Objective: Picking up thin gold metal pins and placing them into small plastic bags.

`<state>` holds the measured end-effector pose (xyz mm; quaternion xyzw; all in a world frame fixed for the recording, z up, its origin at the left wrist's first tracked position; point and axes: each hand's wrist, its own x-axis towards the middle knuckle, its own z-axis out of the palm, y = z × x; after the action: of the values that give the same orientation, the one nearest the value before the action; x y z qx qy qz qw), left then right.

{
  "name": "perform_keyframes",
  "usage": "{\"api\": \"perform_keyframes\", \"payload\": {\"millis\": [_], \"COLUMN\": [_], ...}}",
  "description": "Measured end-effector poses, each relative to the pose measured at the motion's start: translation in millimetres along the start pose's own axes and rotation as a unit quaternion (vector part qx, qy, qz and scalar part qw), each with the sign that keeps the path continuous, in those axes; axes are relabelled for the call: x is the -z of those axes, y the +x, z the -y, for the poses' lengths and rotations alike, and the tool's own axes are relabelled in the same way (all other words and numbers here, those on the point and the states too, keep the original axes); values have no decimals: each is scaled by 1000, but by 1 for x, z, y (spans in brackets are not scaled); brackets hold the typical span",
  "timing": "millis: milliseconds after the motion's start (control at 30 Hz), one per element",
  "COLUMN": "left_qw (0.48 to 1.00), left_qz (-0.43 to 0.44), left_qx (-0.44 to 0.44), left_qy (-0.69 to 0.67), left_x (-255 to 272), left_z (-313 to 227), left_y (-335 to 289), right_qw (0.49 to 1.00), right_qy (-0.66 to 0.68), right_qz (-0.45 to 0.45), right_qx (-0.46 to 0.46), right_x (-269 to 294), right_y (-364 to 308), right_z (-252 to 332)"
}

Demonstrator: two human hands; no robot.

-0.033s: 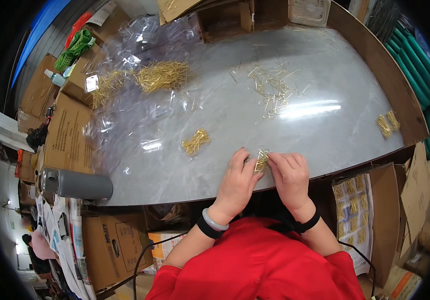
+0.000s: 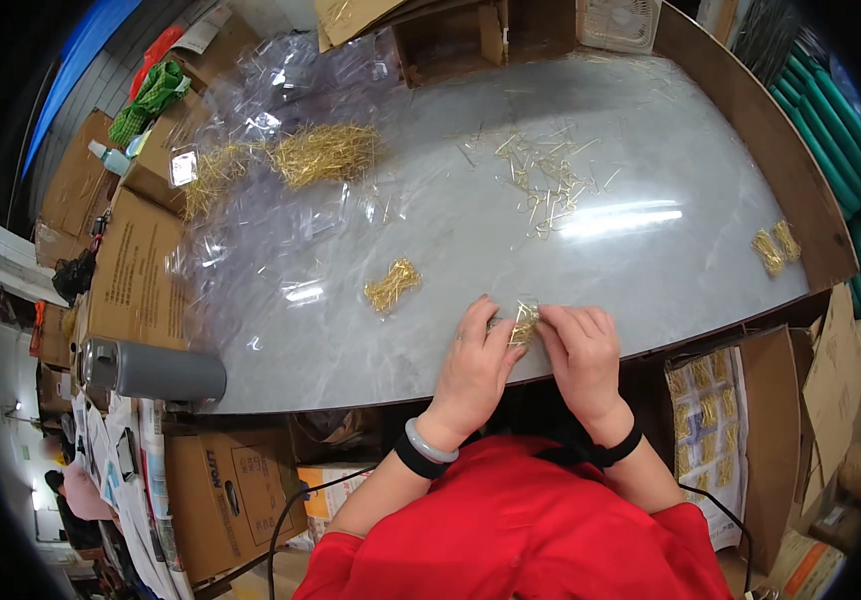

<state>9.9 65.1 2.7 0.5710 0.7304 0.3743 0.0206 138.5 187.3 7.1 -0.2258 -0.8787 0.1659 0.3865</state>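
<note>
Near the front edge of the table, my left hand and my right hand hold a small clear bag of gold wire hooks between them. Both hands have their fingers closed on its sides. Up and left of my left hand lies another bundle of gold hooks. Loose gold hooks are scattered farther back, beyond my hands. Toward the far left, a big heap of gold hooks rests on clear plastic bags.
A grey bottle lies at the table's left front. Two filled bundles sit by the right cardboard wall. Below the right edge, a cardboard box holds rows of packed hooks. A white basket stands at the back.
</note>
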Motion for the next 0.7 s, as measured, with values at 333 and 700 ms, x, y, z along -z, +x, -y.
{"api": "perform_keyframes", "payload": {"millis": [333,700], "left_qw": [999,999], "left_qz": [25,51], "left_qx": [-35,-11], "left_qy": [10,-12], "left_x": [5,6], "left_z": [7,9], "left_y": [0,2], "right_qw": [986,997], "right_qy": [80,-12], "right_qz": [134,54], "right_qx": [59,-43], "right_x": [16,25], "right_y": [14,4], "right_z": [-23,-6]}}
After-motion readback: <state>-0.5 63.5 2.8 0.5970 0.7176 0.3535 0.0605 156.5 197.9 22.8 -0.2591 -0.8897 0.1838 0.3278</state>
